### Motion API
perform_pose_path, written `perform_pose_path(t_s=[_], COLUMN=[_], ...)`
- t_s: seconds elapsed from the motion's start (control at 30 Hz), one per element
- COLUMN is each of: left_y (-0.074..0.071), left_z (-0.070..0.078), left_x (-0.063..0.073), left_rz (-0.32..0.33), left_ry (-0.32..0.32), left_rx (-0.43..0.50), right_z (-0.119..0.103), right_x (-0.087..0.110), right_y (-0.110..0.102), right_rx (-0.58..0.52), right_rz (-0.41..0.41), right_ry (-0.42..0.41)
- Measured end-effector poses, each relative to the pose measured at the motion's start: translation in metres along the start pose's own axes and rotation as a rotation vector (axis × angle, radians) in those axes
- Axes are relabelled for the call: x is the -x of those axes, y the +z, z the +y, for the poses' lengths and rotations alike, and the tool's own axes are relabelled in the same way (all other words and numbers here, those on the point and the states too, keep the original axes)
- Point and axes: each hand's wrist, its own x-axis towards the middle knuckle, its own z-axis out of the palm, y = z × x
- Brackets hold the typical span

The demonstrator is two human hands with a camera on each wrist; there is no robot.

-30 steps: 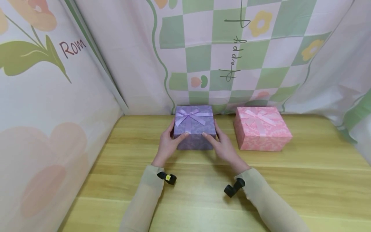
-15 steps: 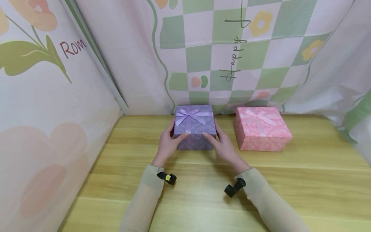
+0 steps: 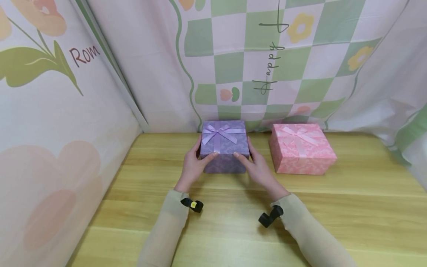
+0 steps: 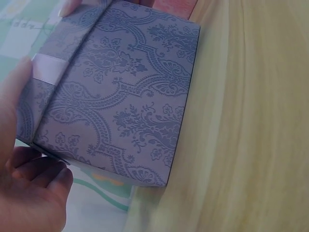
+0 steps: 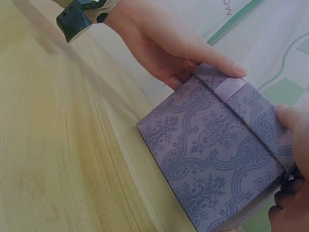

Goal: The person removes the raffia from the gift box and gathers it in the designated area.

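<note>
**Wooden bench before a checked curtain, purple gift box gripped from both sides**

Nearest, beige sleeves coming in from the lower edge, over pale, streaked wood. At each cuff, a small black camera, with a yellow spot on the left one.

Just past the cuffs, left hand and right hand, one on each side of the purple gift box, both gripping it. Thumbs laid against the near side of the lid, pointing inward and apart from each other. In the wrist views, left fingers and right fingers curled in at the sides, close to the lid's lower edge; cannot tell how far beneath it.

Between the hands, the purple gift box itself, upright near the far edge of the bench, lid on. On top, a lilac bow; down the lid's near side, a strip of ribbon; below, a pattern of flowers and scrolls.

To the right, near but apart, a pink gift box with a pink bow.

Farther back, the curtain in green and white checks, with yellow flowers and "Happy" lettering turned sideways. Along the left, a white sheet printed with peach flowers and "Rom".
</note>
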Motion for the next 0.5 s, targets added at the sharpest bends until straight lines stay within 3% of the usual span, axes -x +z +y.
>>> perform_pose_path(t_s=[0.5], left_y=[0.0000], left_z=[0.0013], left_x=[0.0001], left_rz=[0.003], left_ry=[-0.001], left_rx=[0.008], right_z=[-0.0008], right_x=[0.0007], right_y=[-0.0013], right_rx=[0.016], right_rz=[0.006], right_ry=[0.006])
